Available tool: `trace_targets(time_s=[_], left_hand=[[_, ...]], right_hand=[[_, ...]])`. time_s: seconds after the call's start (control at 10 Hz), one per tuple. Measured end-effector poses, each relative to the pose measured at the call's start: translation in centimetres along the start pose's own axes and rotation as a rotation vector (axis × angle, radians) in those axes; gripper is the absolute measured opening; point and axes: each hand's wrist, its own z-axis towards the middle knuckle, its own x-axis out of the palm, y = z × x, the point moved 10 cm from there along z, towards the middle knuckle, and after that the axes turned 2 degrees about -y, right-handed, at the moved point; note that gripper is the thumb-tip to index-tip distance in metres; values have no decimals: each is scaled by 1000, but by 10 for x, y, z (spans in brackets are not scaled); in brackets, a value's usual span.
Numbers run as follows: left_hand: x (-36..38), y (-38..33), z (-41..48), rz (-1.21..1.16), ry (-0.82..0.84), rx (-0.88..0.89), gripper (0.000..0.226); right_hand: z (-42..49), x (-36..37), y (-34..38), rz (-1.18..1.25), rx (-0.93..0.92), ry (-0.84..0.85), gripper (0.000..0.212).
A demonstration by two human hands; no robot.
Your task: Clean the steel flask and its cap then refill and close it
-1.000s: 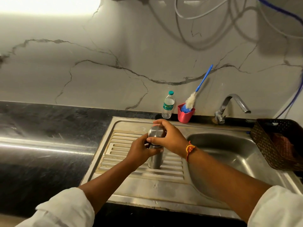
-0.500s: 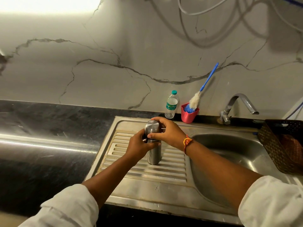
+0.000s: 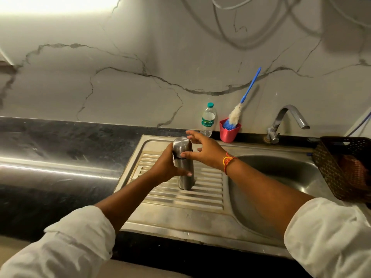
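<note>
The flask (image 3: 185, 169) stands upright on the drainboard (image 3: 180, 201) of the sink (image 3: 271, 177), cap (image 3: 181, 144) on. The left hand (image 3: 163, 167) grips its body from the left, fingers (image 3: 187, 174) curled across the front. The right hand (image 3: 206, 153) is spread loosely around the cap: the thumb touches the flask at the cap seam, and the other fingers (image 3: 190, 134) reach past the top without closing on it. A bottle (image 3: 207, 120) and a brush (image 3: 241, 105) stand behind.
</note>
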Motion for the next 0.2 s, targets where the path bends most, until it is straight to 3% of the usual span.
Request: trace_targets(time_s=[0.1,0.2], left_hand=[[-12,-9,-4,144,11,36,121],[-30,-29,-18,235,-41,-18,125]], right_hand=[[-10,-18,8,-150,-53,-34,80],[-32,-55,27,-479,-175,-169,77]])
